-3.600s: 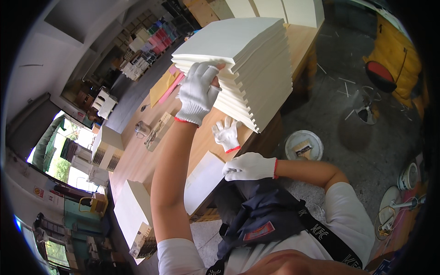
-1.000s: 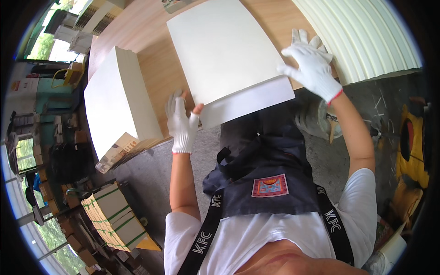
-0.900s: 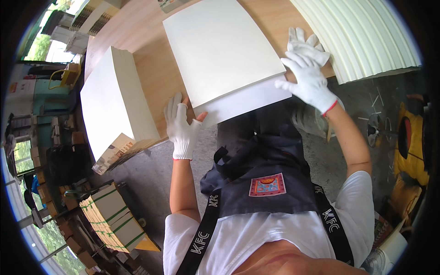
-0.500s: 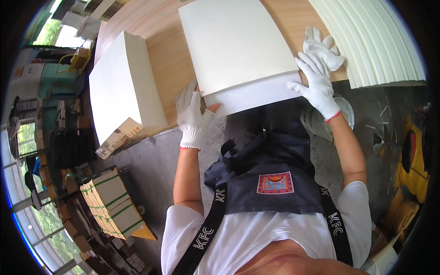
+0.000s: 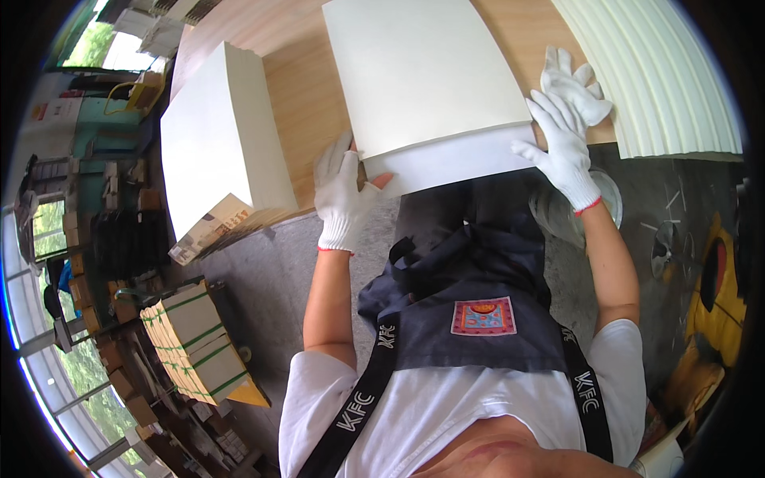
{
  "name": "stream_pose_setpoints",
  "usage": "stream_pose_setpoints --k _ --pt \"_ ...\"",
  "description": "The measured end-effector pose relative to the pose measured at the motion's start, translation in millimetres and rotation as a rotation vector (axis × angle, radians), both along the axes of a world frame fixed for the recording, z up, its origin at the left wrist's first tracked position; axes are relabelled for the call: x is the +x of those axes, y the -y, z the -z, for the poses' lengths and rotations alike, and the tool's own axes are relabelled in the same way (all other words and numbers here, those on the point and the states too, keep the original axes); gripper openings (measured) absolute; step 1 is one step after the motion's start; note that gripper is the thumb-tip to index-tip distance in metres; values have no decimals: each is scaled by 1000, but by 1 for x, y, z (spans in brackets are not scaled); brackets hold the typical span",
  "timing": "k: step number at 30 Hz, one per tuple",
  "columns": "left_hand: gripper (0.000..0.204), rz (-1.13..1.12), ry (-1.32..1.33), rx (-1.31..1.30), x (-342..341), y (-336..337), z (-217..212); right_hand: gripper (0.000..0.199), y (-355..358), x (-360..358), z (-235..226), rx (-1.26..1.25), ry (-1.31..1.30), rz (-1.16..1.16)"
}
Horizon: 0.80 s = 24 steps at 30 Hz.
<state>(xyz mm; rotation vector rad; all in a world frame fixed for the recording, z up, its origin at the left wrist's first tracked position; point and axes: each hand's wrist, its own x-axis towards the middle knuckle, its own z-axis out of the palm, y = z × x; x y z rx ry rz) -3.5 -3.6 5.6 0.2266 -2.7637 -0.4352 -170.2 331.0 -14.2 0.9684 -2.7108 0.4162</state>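
A stack of white paper sheets lies on the wooden table in front of me, and a white strip extends from under its near edge. My left hand, in a white glove, rests at the near left corner. Its fingers stretch along the side and the bare thumb tip touches the strip. Against the near right corner is my gloved right hand, fingers extended flat and thumb reaching over the strip's end. Just beyond it lies a loose white glove.
To the left stands a tall white paper stack at the table edge. Several layered white piles fill the right side. Below are a clear round bin and strapped bundles on the floor's left.
The view has shifted slightly, so table and stacks appear a little farther right. Both hands keep their places at the paper's near corners.
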Motion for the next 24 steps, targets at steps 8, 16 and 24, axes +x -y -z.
stream_pose_setpoints --k 8,16,24 --pt "69 -10 57 7 2 1 4 79 3 2 -7 11 72 46" --pt "66 22 54 -45 1 1 1 83 2 0 0 28 76 67" --pt "69 10 30 -71 2 5 8 78 3 2 -8 5 65 18"
